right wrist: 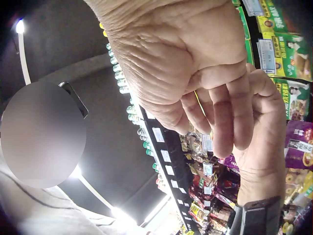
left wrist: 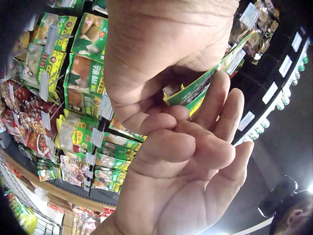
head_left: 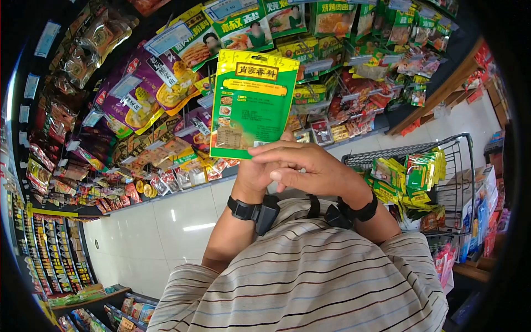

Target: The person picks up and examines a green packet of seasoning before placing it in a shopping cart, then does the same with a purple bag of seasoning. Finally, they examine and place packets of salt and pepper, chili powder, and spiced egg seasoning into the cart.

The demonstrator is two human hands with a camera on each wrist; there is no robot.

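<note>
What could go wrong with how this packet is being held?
The green packet is gripped only at its bottom edge by the left hand, so it could tip or slip out. The right hand lies across the left's fingers rather than on the packet, giving little backup. If dropped, it would likely hit the floor, not the cart off to the side.

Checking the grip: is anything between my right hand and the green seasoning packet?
Yes. In the head view the left hand pinches the green foil seasoning packet; the right hand lies over it.
</note>
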